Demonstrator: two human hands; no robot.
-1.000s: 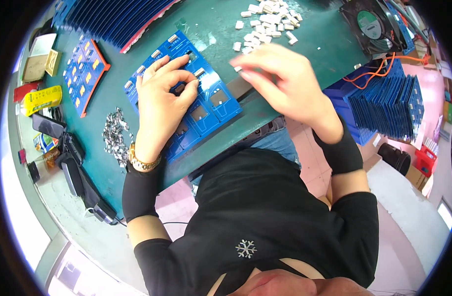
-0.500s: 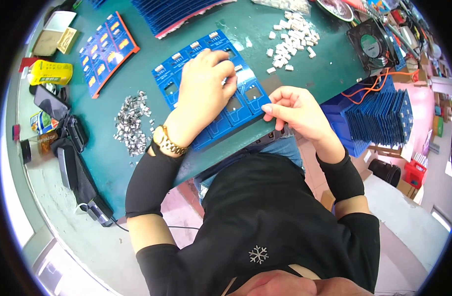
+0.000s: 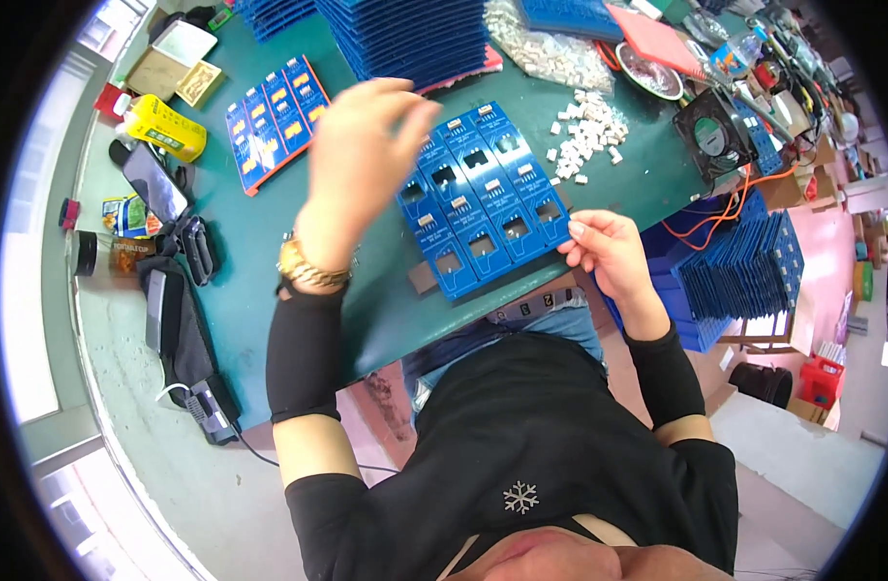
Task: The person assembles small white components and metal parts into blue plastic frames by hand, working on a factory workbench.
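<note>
A blue circuit board panel [image 3: 489, 215] lies near the table's front edge, with white connectors standing on it and square cut-outs. At its right front corner is my right hand [image 3: 609, 254], fingers curled, thumb and fingertips closed at that corner. My left hand [image 3: 359, 145] is raised over the panel's left far side, smeared by motion. Its thumb stands apart from the fingers, and nothing shows between them. Left of that hand lies a second blue board [image 3: 262, 145] with yellow parts and a red-orange edge. Loose white connectors [image 3: 589, 136] are heaped beyond the panel at the right.
A tall stack of blue boards [image 3: 405, 39] stands at the back, next to a bag of white connectors [image 3: 541, 48]. A black fan [image 3: 712, 136] sits far right. Along the left edge are a yellow bottle [image 3: 168, 128] and a phone [image 3: 156, 182]. More boards fill a blue crate [image 3: 694, 315].
My left hand has come off the panel and moved left and upward. My right hand stays at the panel's corner. The view has shifted, and my left arm now covers the small metal parts' place.
</note>
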